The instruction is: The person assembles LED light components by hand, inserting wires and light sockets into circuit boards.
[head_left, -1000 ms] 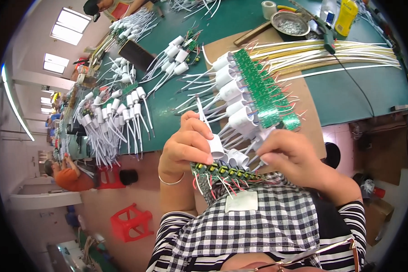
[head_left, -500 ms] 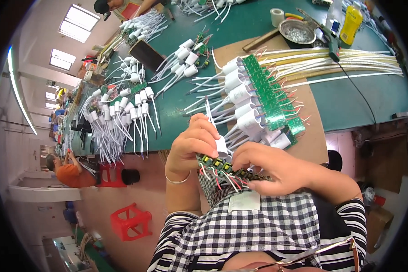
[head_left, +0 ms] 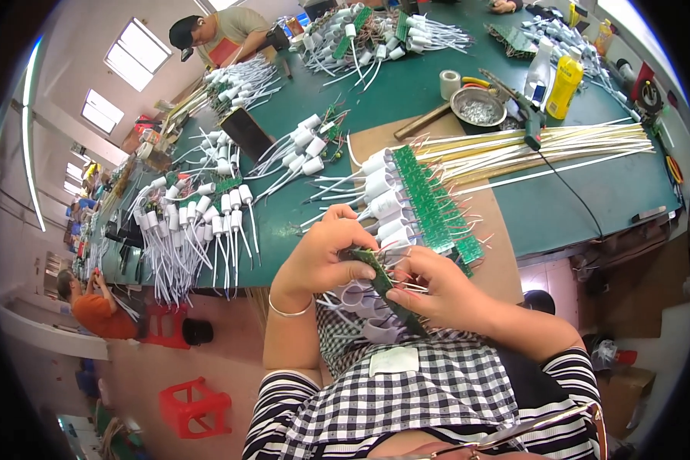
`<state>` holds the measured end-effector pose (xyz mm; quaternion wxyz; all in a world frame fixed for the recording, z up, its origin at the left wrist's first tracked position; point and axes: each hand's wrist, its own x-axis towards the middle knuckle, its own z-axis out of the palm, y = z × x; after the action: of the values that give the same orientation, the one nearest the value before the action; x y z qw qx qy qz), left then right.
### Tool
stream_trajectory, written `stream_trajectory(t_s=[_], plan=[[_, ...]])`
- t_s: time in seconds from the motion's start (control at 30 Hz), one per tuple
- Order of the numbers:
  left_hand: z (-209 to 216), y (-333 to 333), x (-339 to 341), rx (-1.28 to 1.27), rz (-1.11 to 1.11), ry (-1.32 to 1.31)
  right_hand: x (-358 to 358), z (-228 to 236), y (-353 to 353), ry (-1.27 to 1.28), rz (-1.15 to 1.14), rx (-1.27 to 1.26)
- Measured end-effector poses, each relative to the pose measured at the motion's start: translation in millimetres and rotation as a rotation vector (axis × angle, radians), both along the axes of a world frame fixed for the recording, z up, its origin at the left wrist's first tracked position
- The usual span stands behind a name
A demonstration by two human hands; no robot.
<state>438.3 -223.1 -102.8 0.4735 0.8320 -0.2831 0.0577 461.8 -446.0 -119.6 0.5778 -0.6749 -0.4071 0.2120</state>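
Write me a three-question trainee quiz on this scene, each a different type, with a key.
1. True or false: the stool at the lower left is red.

2. What colour is the opaque bottle beside the clear bottle?
A) red
B) yellow
C) blue

3. What do the left hand and the right hand both touch?

Key: 1. True. 2. B. 3. A green circuit-board strip.

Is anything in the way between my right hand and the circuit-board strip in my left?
Nothing solid is visible between the right hand and the circuit-board strip; only thin red and white wires show there, right at the fingertips.
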Motion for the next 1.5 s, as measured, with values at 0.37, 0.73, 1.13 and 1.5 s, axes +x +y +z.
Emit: stream_trajectory(t_s=[0.37, 0.73, 1.13, 1.5], plan=[[-21.6, -0.7, 9.9, -0.079, 0.084, 0.313, 25.9, -7.2, -56.0, 0.442, -0.28, 0.477], [-34.1, 9.3, 17.6, -0.431, -0.025, 0.48, -15.4, -42.2, -29.7, 0.366, 0.241, -0.124], [-28.8, -10.2, 5.1, -0.331, 0.033, 0.586, -23.3, -38.0, -39.6, 0.26, 0.112, -0.289], [-36.4, -5.4, -0.1, -0.339, 0.084, 0.592, 1.9, -34.2, -94.6, 0.65, -0.128, -0.108]])
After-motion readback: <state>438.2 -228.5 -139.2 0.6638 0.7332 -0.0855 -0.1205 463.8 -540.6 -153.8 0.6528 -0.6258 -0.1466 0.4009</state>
